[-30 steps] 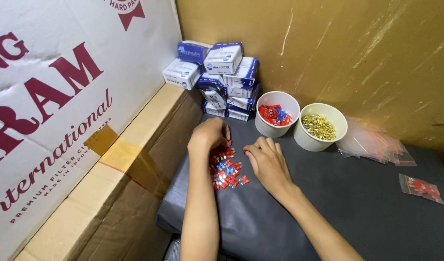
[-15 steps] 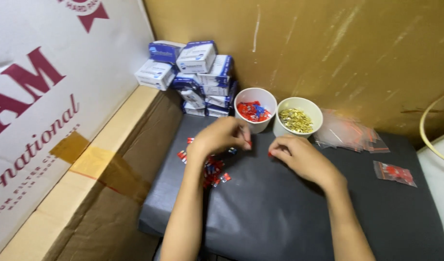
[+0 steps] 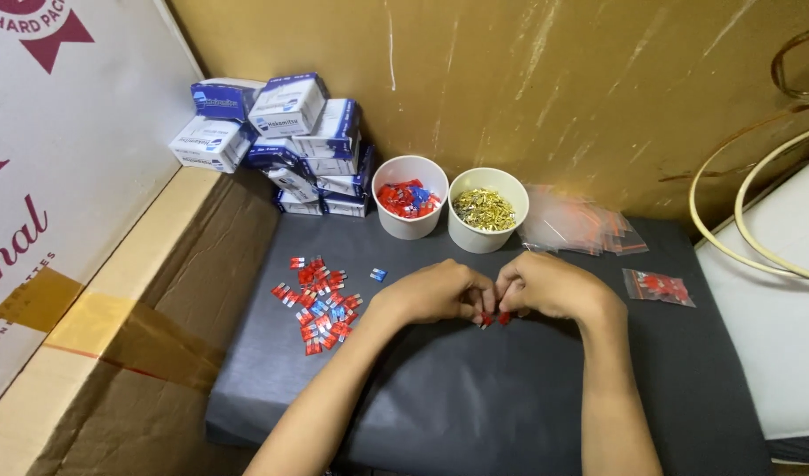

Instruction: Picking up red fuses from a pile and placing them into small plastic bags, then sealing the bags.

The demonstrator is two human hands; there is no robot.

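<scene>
Pinching small red pieces (image 3: 493, 319) between closed fingertips, the left hand (image 3: 435, 293) and right hand (image 3: 545, 285) meet over the dark mat (image 3: 475, 405), near two white cups (image 3: 411, 196) and one scattered pile of red and blue pieces (image 3: 318, 304).

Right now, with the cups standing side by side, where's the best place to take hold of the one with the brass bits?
Probably grip the brass cup around its wall just under the rim, coming from its right or front. It stands upright and full, so a side grip keeps it level. The red cup crowds its left, and the wall is close behind. The bags lie low at its right.
</scene>
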